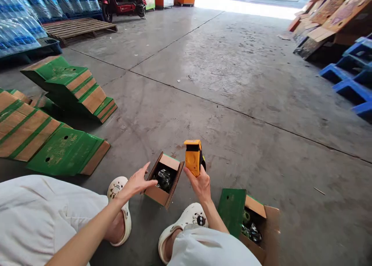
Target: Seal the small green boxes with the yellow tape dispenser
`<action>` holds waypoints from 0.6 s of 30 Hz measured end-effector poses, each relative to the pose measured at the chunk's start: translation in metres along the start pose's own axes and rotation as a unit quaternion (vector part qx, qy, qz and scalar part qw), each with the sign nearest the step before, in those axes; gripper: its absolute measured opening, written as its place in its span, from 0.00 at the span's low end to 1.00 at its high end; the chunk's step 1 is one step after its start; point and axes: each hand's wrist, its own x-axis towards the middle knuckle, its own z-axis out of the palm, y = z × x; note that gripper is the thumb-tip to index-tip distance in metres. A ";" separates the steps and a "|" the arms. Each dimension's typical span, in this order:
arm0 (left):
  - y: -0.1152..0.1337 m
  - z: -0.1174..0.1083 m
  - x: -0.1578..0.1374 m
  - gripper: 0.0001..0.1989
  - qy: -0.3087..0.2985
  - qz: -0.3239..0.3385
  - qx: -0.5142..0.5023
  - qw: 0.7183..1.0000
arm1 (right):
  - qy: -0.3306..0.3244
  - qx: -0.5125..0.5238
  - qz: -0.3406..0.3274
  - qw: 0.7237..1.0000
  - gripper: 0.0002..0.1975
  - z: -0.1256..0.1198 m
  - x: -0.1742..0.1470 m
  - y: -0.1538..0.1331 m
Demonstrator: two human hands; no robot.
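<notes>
A small open cardboard box (pixel 158 196) stands on the floor between my feet, with a dark bundle in shiny clear plastic (pixel 165 179) inside. My left hand (pixel 138 182) is at the box's left side, fingers spread, the thumb reaching over its near left edge. Whether it touches the cardboard I cannot tell. To the right of the box, my right hand (pixel 202 184) is closed round a yellow tape dispenser (pixel 193 157) held upright. Beside my right foot sits another open box with a green flap (pixel 231 209); dark, plastic-wrapped things (pixel 252 232) lie in it.
Flattened green-and-brown cartons (pixel 68 149) lie in piles on the left. Shrink-wrapped water bottles (pixel 17 33), a wooden pallet (pixel 78 27) and a red scooter (pixel 124 2) stand farther back. On the right are blue pallets (pixel 348 70) and stacked cardboard (pixel 334 19).
</notes>
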 end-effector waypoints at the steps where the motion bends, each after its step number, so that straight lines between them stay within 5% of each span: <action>1: -0.009 0.012 -0.011 0.54 0.023 -0.017 -0.022 0.999 | 0.001 -0.024 -0.019 1.000 0.25 -0.001 0.012 -0.005; 5: -0.033 0.061 -0.040 0.43 0.034 -0.124 -0.194 0.972 | -0.109 -0.042 -0.083 0.990 0.20 0.005 0.055 -0.024; 8: -0.035 0.072 -0.040 0.39 0.048 -0.110 -0.279 0.953 | -0.170 -0.053 -0.077 0.981 0.18 0.013 0.062 -0.028; 13: -0.035 0.029 -0.022 0.29 0.050 0.019 -0.212 0.976 | -0.163 -0.076 -0.027 0.983 0.21 0.002 0.010 0.008; 18: -0.020 -0.009 0.020 0.19 -0.018 0.112 -0.138 0.984 | -0.173 0.042 0.127 0.976 0.30 -0.020 -0.059 0.053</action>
